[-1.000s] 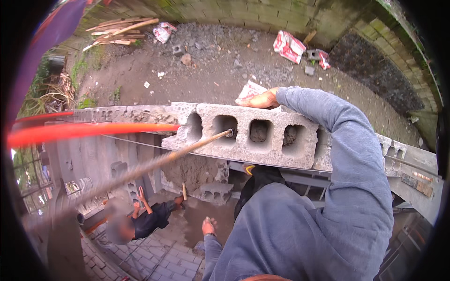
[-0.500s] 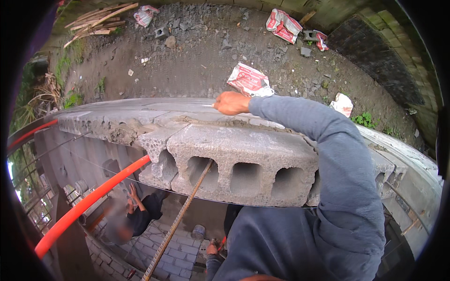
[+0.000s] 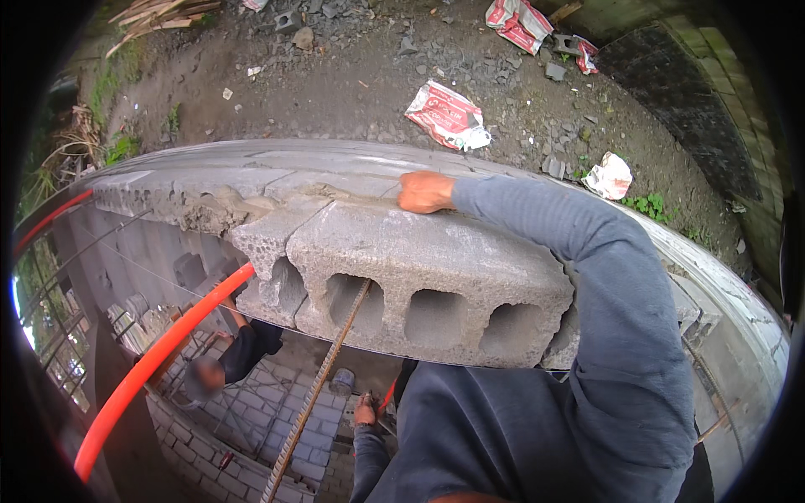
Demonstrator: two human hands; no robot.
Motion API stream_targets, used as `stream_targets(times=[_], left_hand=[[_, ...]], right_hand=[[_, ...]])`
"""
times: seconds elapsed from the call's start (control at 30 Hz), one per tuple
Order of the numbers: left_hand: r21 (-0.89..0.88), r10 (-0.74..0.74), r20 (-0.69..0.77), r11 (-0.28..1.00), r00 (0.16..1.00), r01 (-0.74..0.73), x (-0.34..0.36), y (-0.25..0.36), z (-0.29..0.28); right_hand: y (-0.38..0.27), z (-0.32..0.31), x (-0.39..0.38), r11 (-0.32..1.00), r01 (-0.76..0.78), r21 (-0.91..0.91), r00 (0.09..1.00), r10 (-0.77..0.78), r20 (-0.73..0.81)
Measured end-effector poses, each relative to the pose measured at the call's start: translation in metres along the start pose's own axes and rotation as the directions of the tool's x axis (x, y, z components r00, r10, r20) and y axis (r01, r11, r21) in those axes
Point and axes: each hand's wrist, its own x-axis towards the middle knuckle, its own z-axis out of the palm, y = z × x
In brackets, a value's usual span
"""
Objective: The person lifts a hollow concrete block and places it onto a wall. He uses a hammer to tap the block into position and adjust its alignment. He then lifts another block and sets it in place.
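My right hand (image 3: 426,192) is closed in a fist, low over the mortar joint (image 3: 352,199) behind the top row of concrete blocks. What its fingers hold, if anything, is hidden. Under my forearm lies a grey hollow block (image 3: 428,243) with its open cells facing me. A ribbed steel bar (image 3: 323,373) reaches up into one of these cells. Far below, my left hand (image 3: 365,411) is closed beside a thin red-orange piece (image 3: 386,397); whether it grips that piece is unclear.
An orange tube (image 3: 151,360) curves from the block end to the lower left. Wet mortar (image 3: 222,210) lumps on the wall's left part. Another person (image 3: 239,360) works below near a bucket (image 3: 342,381). Beyond the wall, torn bags (image 3: 449,116) and rubble lie on dirt.
My right hand has shifted slightly right and nearer along the joint; a small pale tip at its fingers no longer shows. My left hand rose a little. The view tilted.
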Motion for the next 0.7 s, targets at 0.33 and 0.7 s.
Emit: stream_targets(times=[0.33, 0.7], left_hand=[[-0.071, 0.047, 0.051, 0.997, 0.998, -0.043, 0.065, -0.024, -0.022], [-0.287, -0.114, 0.074, 0.949, 0.991, 0.131, 0.032, 0.034, -0.005]], right_hand=[[0.041, 0.074, -0.117, 0.924, -0.349, 0.154, 0.933, 0.359, -0.037], [0.011, 0.012, -0.217, 0.636, -0.722, 0.272, 0.692, 0.661, 0.292]])
